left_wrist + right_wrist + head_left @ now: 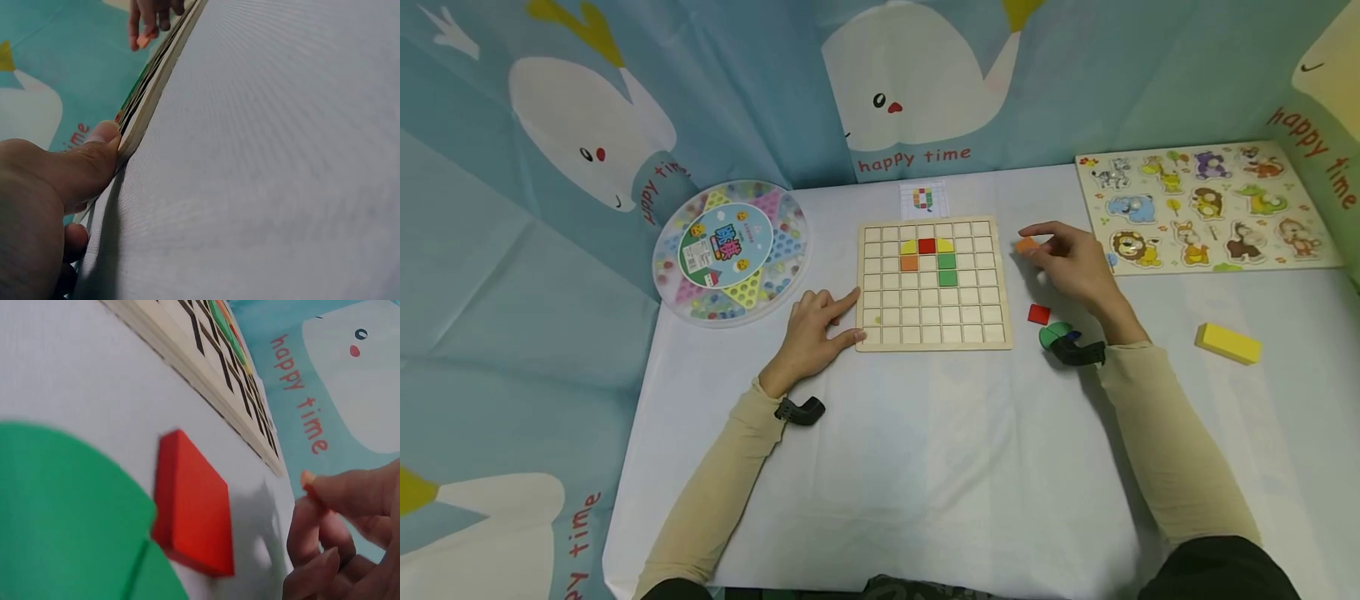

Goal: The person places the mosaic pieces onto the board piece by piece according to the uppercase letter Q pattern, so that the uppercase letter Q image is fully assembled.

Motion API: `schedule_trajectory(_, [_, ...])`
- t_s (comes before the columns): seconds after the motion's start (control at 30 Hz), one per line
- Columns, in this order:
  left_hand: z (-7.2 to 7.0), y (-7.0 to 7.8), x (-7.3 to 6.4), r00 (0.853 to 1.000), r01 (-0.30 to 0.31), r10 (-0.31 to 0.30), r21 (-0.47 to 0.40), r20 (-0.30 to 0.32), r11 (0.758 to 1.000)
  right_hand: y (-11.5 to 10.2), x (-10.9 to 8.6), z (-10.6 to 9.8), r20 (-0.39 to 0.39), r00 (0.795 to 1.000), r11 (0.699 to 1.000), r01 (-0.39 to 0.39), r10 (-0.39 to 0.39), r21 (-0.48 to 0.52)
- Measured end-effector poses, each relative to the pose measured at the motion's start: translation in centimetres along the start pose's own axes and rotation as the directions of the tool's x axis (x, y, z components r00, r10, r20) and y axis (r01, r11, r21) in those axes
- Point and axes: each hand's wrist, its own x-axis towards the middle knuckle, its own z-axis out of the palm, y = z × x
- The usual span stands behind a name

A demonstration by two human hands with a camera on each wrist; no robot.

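Observation:
A wooden grid board lies mid-table. In its upper middle sit a red square tile between two curved yellow pieces, an orange tile and two green tiles. My left hand touches the board's left edge with thumb and forefinger spread apart. Right of the board, my right hand pinches a small orange block between thumb and fingers, above the table. Below that hand lie a red square block and curved green pieces; a blue piece is partly hidden by the wrist camera.
A small pattern card lies behind the board. To the left is a round Chinese checkers set. An animal puzzle board stands back right, with a yellow block in front of it. A printed curtain borders the table.

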Motion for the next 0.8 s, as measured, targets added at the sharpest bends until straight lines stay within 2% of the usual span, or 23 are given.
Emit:
schedule_trajectory(0.2, [-0.2,-0.2,0.1,0.999,-0.002,0.002,0.012,0.036,1.0,-0.4,0.0,1.2,0.003,0.999,0.999,0.05,-0.05,0.003])
schedule_trajectory(0.4, [-0.3,-0.3,0.3,0.998,-0.003,0.001,0.026,0.061,1.0,-1.1,0.1,2.2,0.026,0.999,0.999,0.044,-0.045,0.021])
schedule_trajectory(0.8, [-0.2,-0.4,0.2,0.999,-0.025,0.025,0.014,0.028,1.0,-2.0,0.0,3.9,0.036,0.991,0.991,0.125,-0.126,0.045])
